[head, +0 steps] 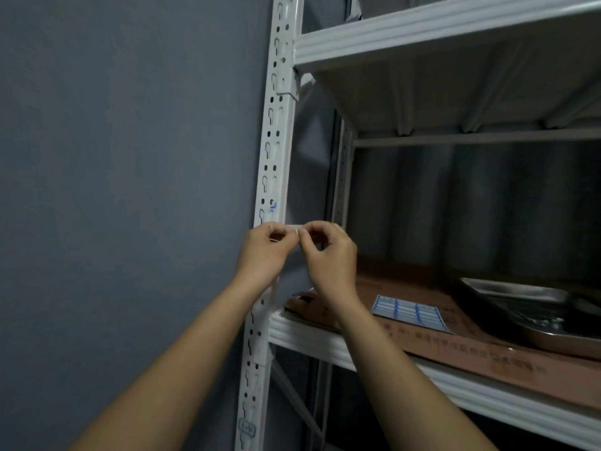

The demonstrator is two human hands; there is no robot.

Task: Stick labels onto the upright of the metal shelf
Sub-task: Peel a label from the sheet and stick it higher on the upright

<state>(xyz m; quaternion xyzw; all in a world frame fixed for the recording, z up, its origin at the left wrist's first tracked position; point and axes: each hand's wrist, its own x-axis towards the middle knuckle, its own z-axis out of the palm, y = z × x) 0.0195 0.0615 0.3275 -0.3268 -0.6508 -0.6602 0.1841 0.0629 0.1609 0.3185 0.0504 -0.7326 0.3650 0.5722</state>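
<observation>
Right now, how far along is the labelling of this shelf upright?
One label already sits low on the upright, with a blue mark higher up. In hand: the left hand and right hand pinch a small white label against the post. Left: the label sheet on the shelf holds many more.

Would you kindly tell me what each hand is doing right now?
Left hand: pinching one end of the small white label.
Right hand: pinching the label's other end.
</observation>
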